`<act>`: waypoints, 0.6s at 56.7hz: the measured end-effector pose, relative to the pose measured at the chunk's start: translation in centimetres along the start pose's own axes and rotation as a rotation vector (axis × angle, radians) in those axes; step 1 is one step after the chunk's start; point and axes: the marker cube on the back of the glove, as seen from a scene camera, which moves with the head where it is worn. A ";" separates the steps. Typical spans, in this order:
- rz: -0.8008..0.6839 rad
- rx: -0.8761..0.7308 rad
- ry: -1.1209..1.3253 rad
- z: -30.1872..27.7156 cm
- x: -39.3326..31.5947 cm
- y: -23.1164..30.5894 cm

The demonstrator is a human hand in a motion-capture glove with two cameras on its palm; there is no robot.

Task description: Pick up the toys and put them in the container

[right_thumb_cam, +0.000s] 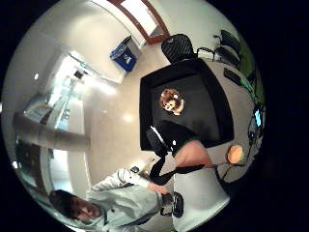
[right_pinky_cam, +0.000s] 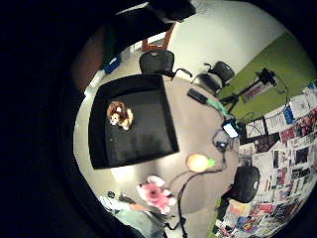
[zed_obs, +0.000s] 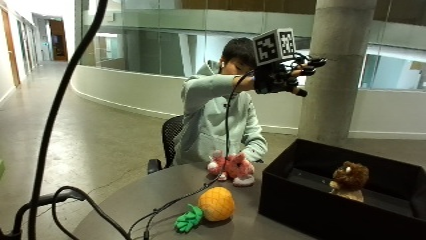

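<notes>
My gloved right hand (zed_obs: 287, 75) is raised high, at head height, above the near edge of the black container (zed_obs: 313, 212). Its fingers (zed_obs: 310, 63) are spread and hold nothing. A brown lion plush (zed_obs: 349, 180) sits upright inside the container (right_pinky_cam: 98, 130), also seen from above (right_pinky_cam: 120, 114) (right_thumb_cam: 172, 101). On the round table a pink plush (zed_obs: 230, 168) (right_pinky_cam: 156, 194) lies in front of the person, whose other arm reaches down behind it. A yellow pineapple toy (zed_obs: 214, 204) (right_pinky_cam: 198, 162) (right_thumb_cam: 235, 153) with a green top lies nearer the table's front.
A black cable (zed_obs: 180, 200) runs across the grey table (zed_obs: 133, 205) past the pineapple. A phone (right_pinky_cam: 231, 130) and small devices lie at the table's far side. Office chairs (right_pinky_cam: 157, 61), a tripod (right_pinky_cam: 257, 87) and a concrete pillar (zed_obs: 333, 70) stand around.
</notes>
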 end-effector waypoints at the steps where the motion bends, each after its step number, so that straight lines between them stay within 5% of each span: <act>1: 0.067 -0.001 0.026 0.1 0.8 0.0; 8: 0.192 -0.046 0.043 1.9 7.2 2.4; 19: 0.295 -0.357 0.016 8.4 17.1 9.2; 34: 0.473 -0.530 0.042 19.6 21.6 16.5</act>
